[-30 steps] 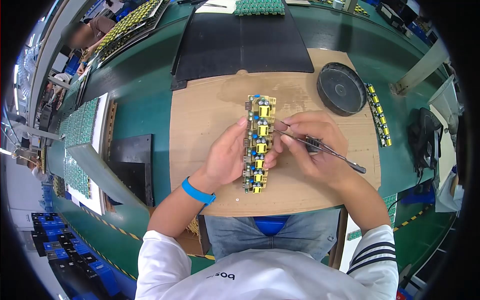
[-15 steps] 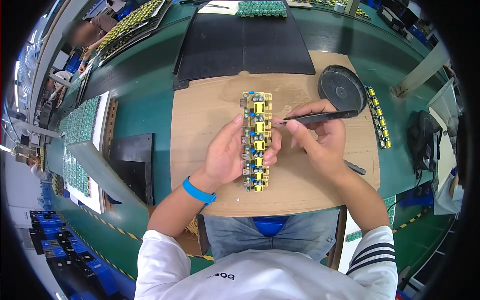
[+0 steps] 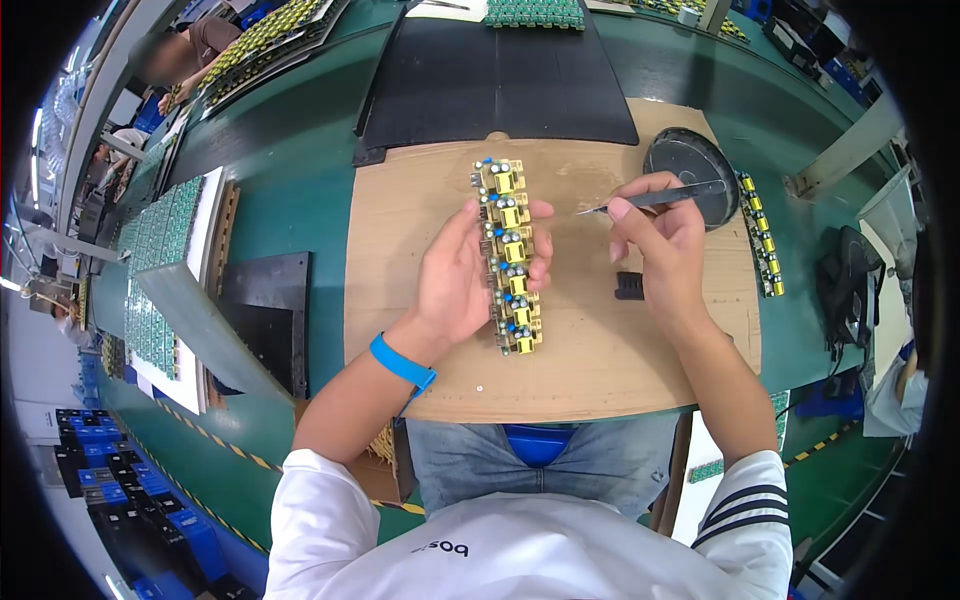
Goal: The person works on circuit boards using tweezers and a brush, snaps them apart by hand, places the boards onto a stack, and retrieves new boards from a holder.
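Observation:
My left hand [image 3: 455,285] is wrapped round a long strip of circuit boards [image 3: 514,250] with yellow, blue and silver parts, its fingertips showing at the strip's right side. The strip stands nearly lengthwise over the brown cardboard [image 3: 590,370]. To the right, my right hand [image 3: 665,240] pinches dark tweezers [image 3: 660,195], whose thin tip points left, apart from the strip. Below that hand's fingers a small black object [image 3: 629,286] lies on the cardboard.
A round black dish [image 3: 715,170] sits at the cardboard's upper right, beside another board strip [image 3: 762,240]. Beyond the cardboard is a black mat [image 3: 495,85]. Green boards [image 3: 160,270] are stacked at left. A co-worker [image 3: 190,50] is at the upper left.
My right hand has drawn the tweezers away from the strip, to the right and up. The strip, in my left hand, has moved up and now leans slightly.

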The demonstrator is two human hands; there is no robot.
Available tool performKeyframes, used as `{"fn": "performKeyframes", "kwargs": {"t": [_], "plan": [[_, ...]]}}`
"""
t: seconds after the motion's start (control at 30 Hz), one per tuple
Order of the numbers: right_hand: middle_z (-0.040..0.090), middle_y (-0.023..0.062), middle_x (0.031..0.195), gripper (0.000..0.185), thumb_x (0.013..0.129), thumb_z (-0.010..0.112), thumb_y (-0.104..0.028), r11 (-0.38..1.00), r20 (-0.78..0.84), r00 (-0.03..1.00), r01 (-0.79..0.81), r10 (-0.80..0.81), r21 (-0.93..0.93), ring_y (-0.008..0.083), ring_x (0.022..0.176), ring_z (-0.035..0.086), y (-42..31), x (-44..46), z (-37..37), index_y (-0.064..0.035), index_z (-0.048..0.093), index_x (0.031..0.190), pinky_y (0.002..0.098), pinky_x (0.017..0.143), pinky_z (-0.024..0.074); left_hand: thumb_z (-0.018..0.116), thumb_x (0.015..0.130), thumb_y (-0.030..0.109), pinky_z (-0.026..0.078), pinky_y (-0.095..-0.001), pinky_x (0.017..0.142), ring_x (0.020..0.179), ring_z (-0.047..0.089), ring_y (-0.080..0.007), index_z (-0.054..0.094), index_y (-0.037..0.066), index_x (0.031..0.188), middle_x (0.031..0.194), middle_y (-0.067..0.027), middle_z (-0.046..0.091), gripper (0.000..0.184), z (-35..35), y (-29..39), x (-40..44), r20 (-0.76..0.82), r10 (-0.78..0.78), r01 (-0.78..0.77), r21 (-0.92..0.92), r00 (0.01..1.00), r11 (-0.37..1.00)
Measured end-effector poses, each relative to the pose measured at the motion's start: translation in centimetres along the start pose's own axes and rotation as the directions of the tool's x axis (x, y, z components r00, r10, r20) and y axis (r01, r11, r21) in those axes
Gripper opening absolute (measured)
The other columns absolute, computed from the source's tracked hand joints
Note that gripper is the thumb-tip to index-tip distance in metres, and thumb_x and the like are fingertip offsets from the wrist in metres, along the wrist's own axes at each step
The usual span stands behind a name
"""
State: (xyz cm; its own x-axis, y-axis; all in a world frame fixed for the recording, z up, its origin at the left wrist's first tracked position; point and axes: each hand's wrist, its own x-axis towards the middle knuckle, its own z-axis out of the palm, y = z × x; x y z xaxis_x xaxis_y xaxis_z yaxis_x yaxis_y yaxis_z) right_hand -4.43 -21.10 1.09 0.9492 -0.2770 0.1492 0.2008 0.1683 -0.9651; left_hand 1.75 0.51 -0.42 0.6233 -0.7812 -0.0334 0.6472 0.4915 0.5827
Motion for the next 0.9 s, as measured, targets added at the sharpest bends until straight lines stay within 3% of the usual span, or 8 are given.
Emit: {"fn": "performKeyframes", "kwargs": {"t": [0.63,0.73,0.9], "plan": [[0.067,0.0121,0.100,0.023,0.090,0.071,-0.001,0.999,0.223,0.973,0.047,-0.049,0.018,0.0098,0.073,0.061,0.3,-1.4,1.0,0.0009,0.055,0.108,0.0230,0.058,0.0515,0.024,0.107,0.046,0.054,-0.0398,0.080,0.086,0.064,-0.0252,0.050,-0.004,0.136,0.099,-0.0146,0.065,0.063,-0.3,0.3,0.2,-0.066,0.015,-0.012,0.043,0.998,0.999],[0.068,0.0128,0.100,0.021,0.090,0.070,0.002,0.994,0.395,0.918,0.075,-0.040,-0.073,0.0111,0.075,0.063,0.6,-1.8,0.9,0.0015,0.057,0.107,0.0231,0.058,0.0516,0.025,0.107,0.047,0.054,-0.0395,0.081,0.086,0.064,-0.0250,0.051,-0.004,0.136,0.098,-0.0144,0.065,0.063,-0.4,0.4,0.2,-0.083,0.055,-0.052,0.036,0.995,0.998],[0.068,0.0141,0.100,0.014,0.090,0.069,0.006,0.981,0.508,0.859,0.145,-0.059,-0.131,0.0123,0.074,0.064,0.7,-2.4,1.2,0.0021,0.061,0.102,0.0241,0.059,0.0521,0.026,0.107,0.047,0.053,-0.0391,0.080,0.085,0.063,-0.0248,0.051,-0.004,0.135,0.097,-0.0143,0.065,0.063,-0.5,0.6,0.3,-0.129,0.065,-0.060,0.036,0.990,0.998]]}}
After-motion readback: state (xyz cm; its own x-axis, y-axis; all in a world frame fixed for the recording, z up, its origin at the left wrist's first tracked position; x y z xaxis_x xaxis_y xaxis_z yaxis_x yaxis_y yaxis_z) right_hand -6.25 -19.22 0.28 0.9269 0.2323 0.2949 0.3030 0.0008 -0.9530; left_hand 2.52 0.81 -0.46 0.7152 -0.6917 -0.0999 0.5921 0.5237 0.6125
